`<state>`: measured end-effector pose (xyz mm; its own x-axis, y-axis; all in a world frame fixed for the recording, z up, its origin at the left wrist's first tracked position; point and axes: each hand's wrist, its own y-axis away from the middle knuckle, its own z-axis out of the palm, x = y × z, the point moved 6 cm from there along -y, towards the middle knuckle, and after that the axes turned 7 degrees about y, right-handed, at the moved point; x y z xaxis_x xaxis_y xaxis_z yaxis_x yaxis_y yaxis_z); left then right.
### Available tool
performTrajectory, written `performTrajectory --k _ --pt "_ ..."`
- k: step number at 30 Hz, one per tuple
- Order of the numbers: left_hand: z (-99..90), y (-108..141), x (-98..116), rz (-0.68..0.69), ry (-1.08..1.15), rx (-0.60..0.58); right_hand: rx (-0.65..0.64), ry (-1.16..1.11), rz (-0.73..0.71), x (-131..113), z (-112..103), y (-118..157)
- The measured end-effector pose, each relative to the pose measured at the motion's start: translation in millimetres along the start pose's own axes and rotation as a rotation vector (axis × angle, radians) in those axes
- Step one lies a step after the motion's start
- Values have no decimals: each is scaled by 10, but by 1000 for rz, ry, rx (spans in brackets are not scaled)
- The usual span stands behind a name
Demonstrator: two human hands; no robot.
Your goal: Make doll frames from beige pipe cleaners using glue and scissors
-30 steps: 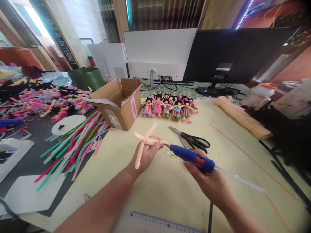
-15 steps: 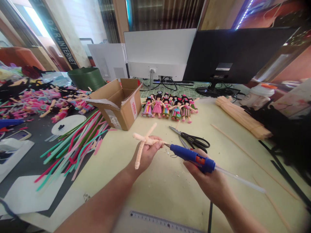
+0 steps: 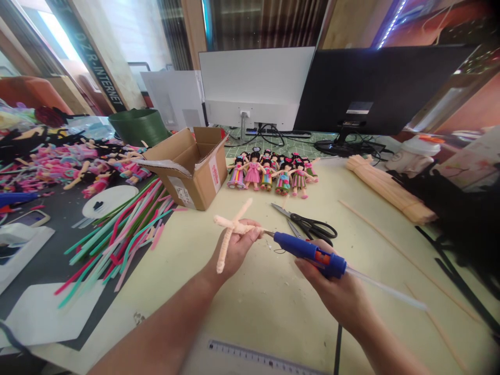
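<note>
Between the thumb and fingers of my left hand (image 3: 242,244) is a peach pipe-cleaner doll body (image 3: 233,226), with two arms spread crosswise and a stub at its left end. My right hand (image 3: 332,276) is wrapped round a blue hot glue gun (image 3: 307,251); a clear glue stick (image 3: 386,288) sticks out of its back. The gun's metal nozzle meets or nearly meets the doll body's right end, close by my left fingertips. Just beyond the gun lie black-handled scissors (image 3: 308,224), partly hidden by it.
Several finished dolls (image 3: 269,174) lie beyond my hands, beside an open cardboard box (image 3: 199,177). Colored pipe cleaners (image 3: 121,229) spread out at left, below a heap of doll parts (image 3: 66,161). A peach pipe-cleaner bundle (image 3: 390,187) sits right; a ruler (image 3: 261,359) lies in front.
Almost nothing differs. The glue gun's nozzle has shifted very slightly at the doll body's right end; both hands keep their holds.
</note>
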<state>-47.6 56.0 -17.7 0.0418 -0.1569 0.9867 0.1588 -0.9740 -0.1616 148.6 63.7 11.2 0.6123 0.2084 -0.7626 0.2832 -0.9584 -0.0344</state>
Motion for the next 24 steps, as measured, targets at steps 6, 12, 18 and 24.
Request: performTrajectory --k 6,12,18,24 --pt "0 1 4 -11 -19 -5 -4 15 -4 50 0 -19" --pt "7 11 -14 -29 -57 -14 -9 78 -31 68 -19 -35" --pt "8 27 35 29 -173 -5 2 215 -86 60 -49 -15" --pt "-3 -6 18 16 -34 -17 52 190 -82 53 -103 -20"
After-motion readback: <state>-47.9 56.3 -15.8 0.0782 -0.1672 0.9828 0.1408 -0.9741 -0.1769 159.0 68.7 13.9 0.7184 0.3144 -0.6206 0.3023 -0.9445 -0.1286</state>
